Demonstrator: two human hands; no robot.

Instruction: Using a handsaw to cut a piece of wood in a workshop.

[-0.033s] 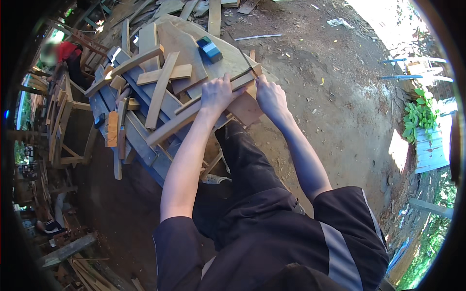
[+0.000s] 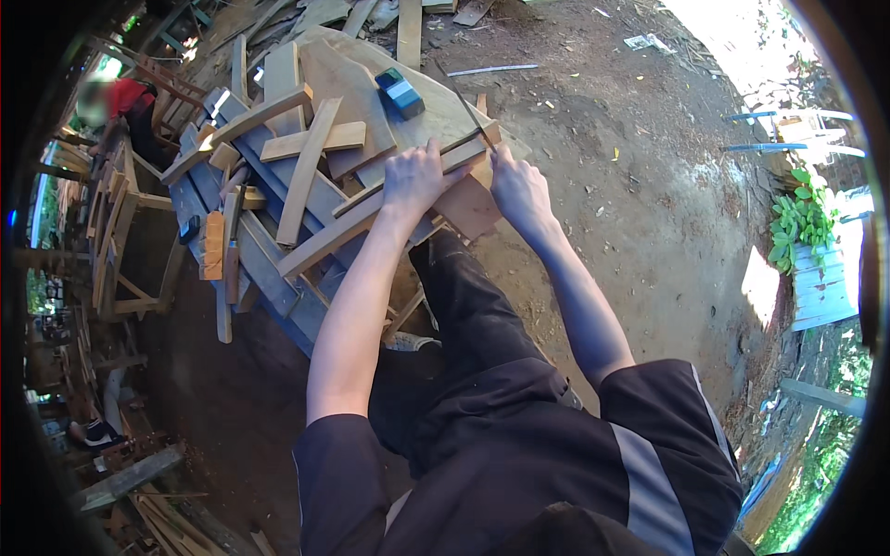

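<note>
The wooden bar (image 2: 336,238) is located at the upper centre of the frame, directly ahead of the forearms. Its long axis is inclined, with the left end lower and the right end raised toward the upper right. The bar is crossed at its right end by a thin dark tool (image 2: 471,116), which is directed from the right hand (image 2: 521,185) toward the upper left.

The 2 hands are held apart. The bar is clasped from above by the left hand (image 2: 414,176), inboard of the crossing. The near end of the tool is enclosed by the right hand, just beside the bar's right end; its handle is hidden by the fingers. Whether the bar is touched by the tool cannot be told.

Below the crossing, a brown panel (image 2: 468,206) is seen between the hands, with the dark trouser leg (image 2: 473,296) beneath. Beyond the bar, room is restricted by the blue-and-black block (image 2: 400,94) and, farther left, by 2 crossed boards (image 2: 309,174). Open room is provided over the bare ground (image 2: 640,241) at the right of the frame.
</note>
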